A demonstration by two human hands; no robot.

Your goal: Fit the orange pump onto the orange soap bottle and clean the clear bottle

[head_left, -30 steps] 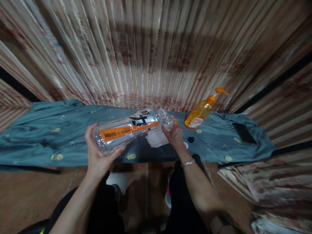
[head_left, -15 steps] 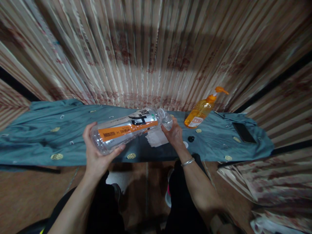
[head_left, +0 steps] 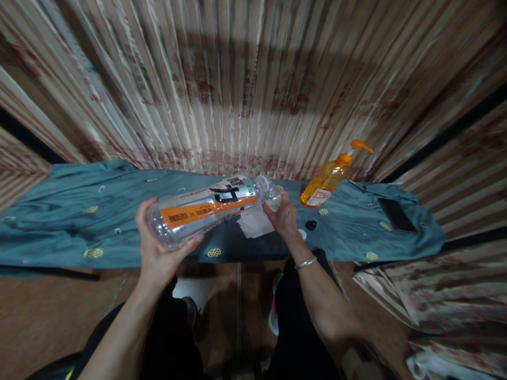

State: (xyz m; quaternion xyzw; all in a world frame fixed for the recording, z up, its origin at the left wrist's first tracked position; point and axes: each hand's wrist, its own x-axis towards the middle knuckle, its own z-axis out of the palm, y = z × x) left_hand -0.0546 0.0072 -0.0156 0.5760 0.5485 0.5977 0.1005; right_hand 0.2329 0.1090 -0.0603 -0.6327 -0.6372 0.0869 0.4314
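My left hand (head_left: 162, 245) is wrapped round the base of a large clear plastic bottle (head_left: 212, 207) with an orange and silver label and black lettering. The bottle lies tilted in the air, its neck pointing right. At that neck, my right hand (head_left: 283, 214) grips a small clear plastic bottle (head_left: 271, 196), mostly covered by the fingers. The two mouths meet or nearly meet; I cannot tell whether they touch. Any liquid inside the large bottle is hard to make out. Beneath the bottles a white sheet of paper (head_left: 255, 222) rests on the cloth.
A pump bottle of orange liquid (head_left: 321, 184) stands right of my right hand. Near it lie a small black cap (head_left: 311, 225) and a white round piece (head_left: 302, 234). A dark phone (head_left: 397, 215) is farther right. Green patterned cloth (head_left: 119, 211) covers the narrow table; a striped curtain (head_left: 245, 79) hangs behind.
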